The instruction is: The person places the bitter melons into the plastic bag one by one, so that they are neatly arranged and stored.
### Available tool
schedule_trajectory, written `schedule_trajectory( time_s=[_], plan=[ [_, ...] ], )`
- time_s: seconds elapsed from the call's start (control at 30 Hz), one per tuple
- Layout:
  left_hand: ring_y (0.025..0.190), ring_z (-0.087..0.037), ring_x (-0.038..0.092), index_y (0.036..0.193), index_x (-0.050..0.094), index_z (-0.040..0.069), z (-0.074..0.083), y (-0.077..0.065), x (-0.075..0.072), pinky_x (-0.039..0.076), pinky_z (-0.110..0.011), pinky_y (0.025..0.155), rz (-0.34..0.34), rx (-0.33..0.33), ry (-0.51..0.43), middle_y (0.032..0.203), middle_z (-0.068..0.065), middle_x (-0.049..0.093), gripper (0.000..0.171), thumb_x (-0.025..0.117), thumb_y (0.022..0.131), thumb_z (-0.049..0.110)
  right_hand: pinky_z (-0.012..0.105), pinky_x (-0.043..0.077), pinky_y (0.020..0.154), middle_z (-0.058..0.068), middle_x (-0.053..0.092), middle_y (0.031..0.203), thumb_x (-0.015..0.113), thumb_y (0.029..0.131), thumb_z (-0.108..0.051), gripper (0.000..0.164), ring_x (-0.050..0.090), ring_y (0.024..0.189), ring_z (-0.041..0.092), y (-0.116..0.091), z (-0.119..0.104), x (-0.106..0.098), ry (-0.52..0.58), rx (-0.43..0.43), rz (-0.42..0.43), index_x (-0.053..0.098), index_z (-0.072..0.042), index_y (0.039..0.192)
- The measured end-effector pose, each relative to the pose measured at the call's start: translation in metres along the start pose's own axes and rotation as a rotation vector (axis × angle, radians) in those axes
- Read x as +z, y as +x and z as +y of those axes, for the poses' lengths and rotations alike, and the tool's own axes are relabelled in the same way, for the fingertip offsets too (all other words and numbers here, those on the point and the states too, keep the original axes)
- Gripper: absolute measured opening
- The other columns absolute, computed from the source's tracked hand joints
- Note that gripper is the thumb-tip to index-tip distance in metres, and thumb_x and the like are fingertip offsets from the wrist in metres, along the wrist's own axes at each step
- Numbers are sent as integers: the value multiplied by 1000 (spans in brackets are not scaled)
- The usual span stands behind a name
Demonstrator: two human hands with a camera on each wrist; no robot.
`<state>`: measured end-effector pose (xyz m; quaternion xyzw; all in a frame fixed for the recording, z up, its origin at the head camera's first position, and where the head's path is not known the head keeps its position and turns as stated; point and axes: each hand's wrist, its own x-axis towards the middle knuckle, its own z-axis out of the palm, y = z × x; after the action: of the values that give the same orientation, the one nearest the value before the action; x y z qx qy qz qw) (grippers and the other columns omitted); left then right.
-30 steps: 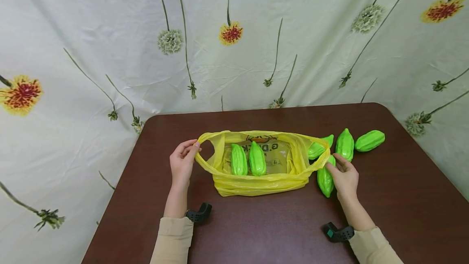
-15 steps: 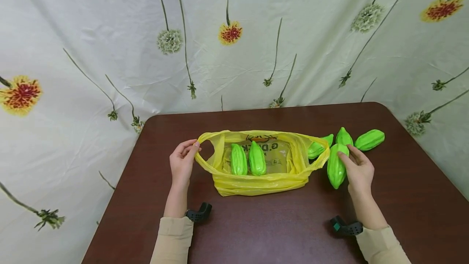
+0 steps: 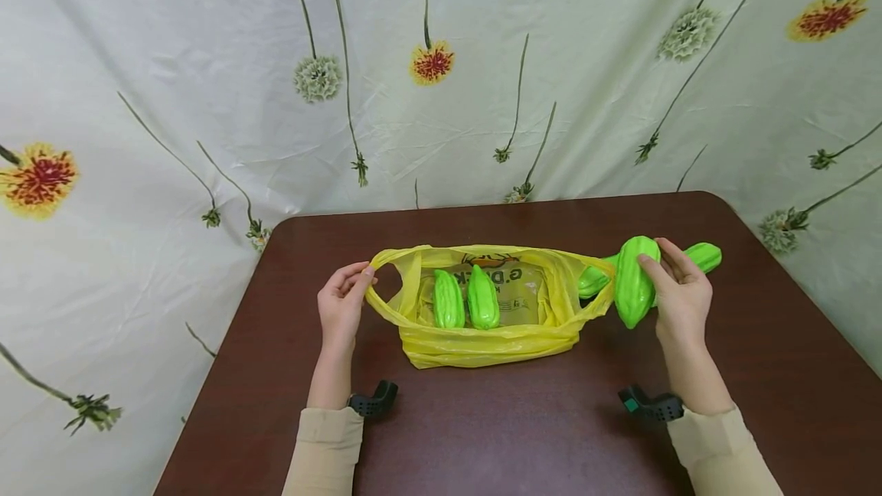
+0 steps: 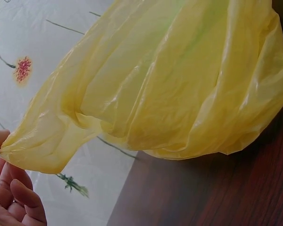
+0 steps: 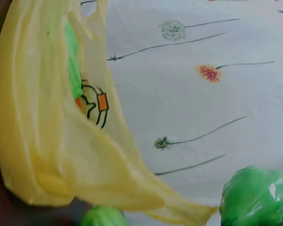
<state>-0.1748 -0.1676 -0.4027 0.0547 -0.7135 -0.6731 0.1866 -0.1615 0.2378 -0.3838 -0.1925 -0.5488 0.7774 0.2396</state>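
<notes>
My left hand [image 3: 341, 305] pinches the left handle of a yellow plastic bag [image 3: 482, 348] between thumb and fingertips. The bag lies with its mouth wide, and two green ridged bitter gourds [image 3: 449, 301] sit inside. In the left wrist view, the bag's handle [image 4: 35, 157] is stretched toward my fingers. My right hand [image 3: 682, 301] grips another bitter gourd [image 3: 634, 285] by its side, just right of the bag. The bag's right handle [image 5: 193, 212] points out toward this held gourd [image 5: 255, 197] in the right wrist view.
More gourds lie behind the held one: one partly behind the bag's right handle [image 3: 592, 282], one [image 3: 706, 255] farther right, another mostly hidden. The dark brown table [image 3: 510, 427] ends at a flower-printed cloth [image 3: 468, 136].
My right hand has moved away from the bag's right handle, carrying the gourd rightward and then farther back, over the other gourds. My left hand and the bag have stayed nearly still.
</notes>
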Motion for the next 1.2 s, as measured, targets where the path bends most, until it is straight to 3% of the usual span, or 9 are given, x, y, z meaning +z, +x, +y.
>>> schedule_trajectory(
  time_s=[0.1,0.33,0.5,0.63,0.87,1.2],
  plan=[
    [58,-9,48,107,64,-8,1,0,0,38,-18,52,7,0,-2,90,-32,62,25,63,90,10,14,46,76,-1,63,109,73,78,2,41,54,99,12,-4,-2,10,19,-18,-18,65,-4,118],
    [59,-9,48,107,64,-8,0,0,-1,38,-19,53,7,-5,-3,73,5,65,25,63,90,10,15,46,80,-3,64,105,71,80,1,41,55,102,12,-13,2,30,51,-57,-79,63,0,120],
    [58,-8,46,108,64,-8,-1,1,-1,37,-17,52,5,-4,-1,70,10,64,25,63,90,11,16,44,84,-2,62,110,70,82,-2,43,52,106,14,-21,10,44,25,-42,-114,60,-1,123],
    [59,-9,47,106,65,-7,-1,1,0,38,-19,53,10,-7,-1,73,1,66,25,63,90,11,18,44,85,0,59,117,67,85,-4,44,51,108,15,-26,18,55,-7,-15,-152,56,-1,127],
    [61,-8,49,107,65,-7,-1,0,1,40,-23,55,13,-11,10,91,-32,62,25,63,91,11,19,45,85,2,56,123,66,87,-6,45,52,109,15,-30,35,75,-53,12,-218,54,-1,130],
    [60,-10,49,106,65,-8,1,1,1,39,-19,53,17,-18,-1,86,-26,64,25,64,90,10,24,43,92,8,53,130,67,86,-9,45,49,118,19,-30,65,92,-153,74,-285,55,-4,129]
  ],
)
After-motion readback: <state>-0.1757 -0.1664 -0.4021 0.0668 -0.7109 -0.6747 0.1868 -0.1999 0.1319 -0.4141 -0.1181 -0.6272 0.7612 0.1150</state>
